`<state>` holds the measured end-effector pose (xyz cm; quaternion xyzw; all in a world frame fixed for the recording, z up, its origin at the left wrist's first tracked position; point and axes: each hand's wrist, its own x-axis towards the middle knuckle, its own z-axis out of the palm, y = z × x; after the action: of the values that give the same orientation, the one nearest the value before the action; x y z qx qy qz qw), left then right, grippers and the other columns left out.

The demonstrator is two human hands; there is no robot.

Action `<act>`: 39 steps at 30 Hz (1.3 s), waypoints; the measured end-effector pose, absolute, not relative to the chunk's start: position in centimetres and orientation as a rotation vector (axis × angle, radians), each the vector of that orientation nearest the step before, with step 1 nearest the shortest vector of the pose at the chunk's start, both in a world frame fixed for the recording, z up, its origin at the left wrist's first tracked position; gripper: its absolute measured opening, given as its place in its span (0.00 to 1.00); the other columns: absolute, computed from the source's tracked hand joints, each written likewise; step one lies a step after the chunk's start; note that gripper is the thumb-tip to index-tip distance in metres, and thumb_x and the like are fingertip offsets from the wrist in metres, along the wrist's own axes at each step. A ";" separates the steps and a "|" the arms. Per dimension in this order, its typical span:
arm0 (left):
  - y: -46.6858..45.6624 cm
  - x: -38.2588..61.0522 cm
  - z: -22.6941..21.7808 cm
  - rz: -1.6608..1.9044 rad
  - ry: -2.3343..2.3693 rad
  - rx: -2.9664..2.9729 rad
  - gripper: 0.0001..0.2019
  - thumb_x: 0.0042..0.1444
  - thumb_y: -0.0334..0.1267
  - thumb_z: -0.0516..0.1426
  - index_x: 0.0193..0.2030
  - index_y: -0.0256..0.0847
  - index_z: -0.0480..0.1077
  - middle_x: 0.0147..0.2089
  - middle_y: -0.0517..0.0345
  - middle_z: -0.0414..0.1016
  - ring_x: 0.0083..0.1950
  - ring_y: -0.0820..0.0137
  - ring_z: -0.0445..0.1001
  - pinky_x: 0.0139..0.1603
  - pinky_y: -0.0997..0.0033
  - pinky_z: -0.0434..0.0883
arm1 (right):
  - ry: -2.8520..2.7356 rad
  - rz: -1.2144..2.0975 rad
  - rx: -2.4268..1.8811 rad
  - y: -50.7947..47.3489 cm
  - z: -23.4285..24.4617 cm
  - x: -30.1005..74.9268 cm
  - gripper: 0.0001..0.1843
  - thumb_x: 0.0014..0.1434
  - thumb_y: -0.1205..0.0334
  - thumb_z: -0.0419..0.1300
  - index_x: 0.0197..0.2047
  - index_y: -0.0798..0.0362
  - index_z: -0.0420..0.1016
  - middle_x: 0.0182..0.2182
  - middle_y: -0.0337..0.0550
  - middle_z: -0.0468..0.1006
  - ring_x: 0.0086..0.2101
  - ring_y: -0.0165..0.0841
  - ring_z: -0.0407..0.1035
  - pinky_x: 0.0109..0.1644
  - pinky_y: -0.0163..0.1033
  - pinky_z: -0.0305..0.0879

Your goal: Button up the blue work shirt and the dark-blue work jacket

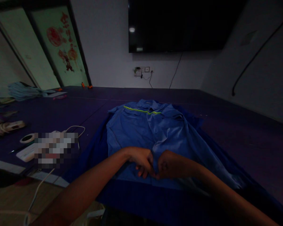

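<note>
A blue work jacket with a yellow-green stripe across its chest lies spread out, collar away from me. Beneath it is a darker blue cloth that hangs over the near edge. My left hand is at the lower front of the jacket, thumb and forefinger closed on the front edge near the hem. Close against it, my right hand is curled with its fingertips pinching the same edge. The bit of fabric between the fingertips is mostly hidden by the hands.
On the purple surface at the left lie a white power strip with a cable, a roll of tape and a pixelated patch. Farther left are a bundled cord and light blue cloth. A large screen hangs on the wall.
</note>
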<state>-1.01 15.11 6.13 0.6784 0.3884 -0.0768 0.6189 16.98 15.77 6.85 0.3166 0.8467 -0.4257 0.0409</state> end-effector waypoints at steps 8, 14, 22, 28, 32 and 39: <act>15.5 -0.9 5.7 -0.207 0.852 1.528 0.09 0.43 0.39 0.57 0.21 0.34 0.68 0.16 0.60 0.71 0.15 0.76 0.68 0.13 0.82 0.60 | 2.589 -1.284 1.039 15.8 6.4 16.7 0.11 0.43 0.58 0.66 0.20 0.58 0.73 0.15 0.37 0.70 0.16 0.26 0.62 0.17 0.28 0.52; 15.4 -1.1 5.4 -0.196 0.844 1.496 0.12 0.41 0.43 0.61 0.25 0.34 0.70 0.17 0.60 0.71 0.16 0.75 0.69 0.14 0.80 0.62 | 2.671 -1.244 1.012 15.3 7.0 16.3 0.04 0.44 0.66 0.65 0.22 0.57 0.75 0.18 0.37 0.72 0.19 0.25 0.64 0.18 0.26 0.54; 14.9 -0.6 6.0 -0.226 0.933 1.523 0.19 0.26 0.47 0.67 0.21 0.35 0.71 0.15 0.63 0.69 0.16 0.75 0.68 0.16 0.78 0.64 | 2.618 -1.257 0.963 15.3 6.7 16.2 0.05 0.46 0.67 0.61 0.22 0.59 0.75 0.16 0.37 0.70 0.17 0.24 0.62 0.17 0.25 0.53; 14.8 -0.4 6.2 -0.236 0.950 1.523 0.19 0.25 0.47 0.68 0.18 0.35 0.69 0.14 0.62 0.69 0.15 0.74 0.68 0.15 0.78 0.63 | 2.437 -1.367 1.053 15.4 6.4 16.1 0.07 0.47 0.63 0.61 0.24 0.59 0.73 0.15 0.37 0.68 0.15 0.24 0.59 0.14 0.25 0.52; 15.0 -0.5 5.6 -0.231 0.907 1.539 0.18 0.29 0.48 0.66 0.18 0.35 0.69 0.15 0.62 0.69 0.15 0.74 0.68 0.14 0.79 0.63 | 2.377 -1.399 1.116 15.7 6.6 16.3 0.09 0.48 0.61 0.60 0.25 0.59 0.72 0.16 0.38 0.69 0.15 0.24 0.60 0.14 0.26 0.54; 15.2 -0.7 4.8 -0.186 0.841 1.588 0.14 0.37 0.44 0.63 0.20 0.34 0.68 0.15 0.61 0.70 0.15 0.75 0.68 0.13 0.80 0.63 | 2.412 -1.405 1.049 15.5 6.7 16.6 0.12 0.48 0.58 0.61 0.23 0.59 0.72 0.15 0.38 0.70 0.14 0.23 0.60 0.14 0.25 0.52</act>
<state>-0.71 15.24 4.83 0.6903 0.3655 -0.0809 0.6191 16.57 15.47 6.71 0.3507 0.8062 -0.4698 0.0798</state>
